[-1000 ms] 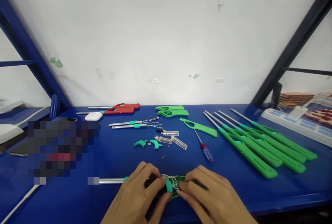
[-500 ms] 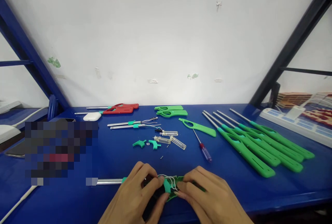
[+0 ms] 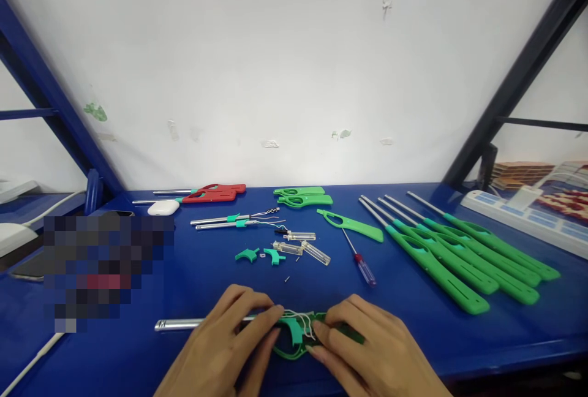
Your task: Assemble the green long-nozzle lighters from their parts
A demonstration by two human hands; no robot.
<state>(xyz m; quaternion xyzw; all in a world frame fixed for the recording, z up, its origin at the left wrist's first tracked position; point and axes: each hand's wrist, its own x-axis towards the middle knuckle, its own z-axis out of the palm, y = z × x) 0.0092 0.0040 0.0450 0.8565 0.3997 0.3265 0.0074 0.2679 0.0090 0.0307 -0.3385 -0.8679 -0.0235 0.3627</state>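
Observation:
At the table's front edge lies an uncovered green lighter body (image 3: 288,355) with a metal tube (image 3: 178,324) pointing left. A teal trigger piece (image 3: 294,331) sits in it, and white wires (image 3: 307,322) loop beside the trigger. My left hand (image 3: 229,336) pinches the upper left part of the body near the trigger, fingers bent together. My right hand (image 3: 367,345) grips the body's right part by the wires, thumb below and fingers above. The fingers hide much of the inside.
Beyond my hands lie teal triggers (image 3: 248,255), clear fuel tanks (image 3: 316,253), a screwdriver (image 3: 365,270), a green shell (image 3: 351,225) and two tubes with wires (image 3: 220,223). Several green lighters (image 3: 441,274) lie right, near a power strip (image 3: 528,219); red lighters (image 3: 209,196) lie back left.
My left hand has shifted left off the trigger, showing more of the trigger and the green rim. The metal tube's left end now shows. My right hand is almost unmoved.

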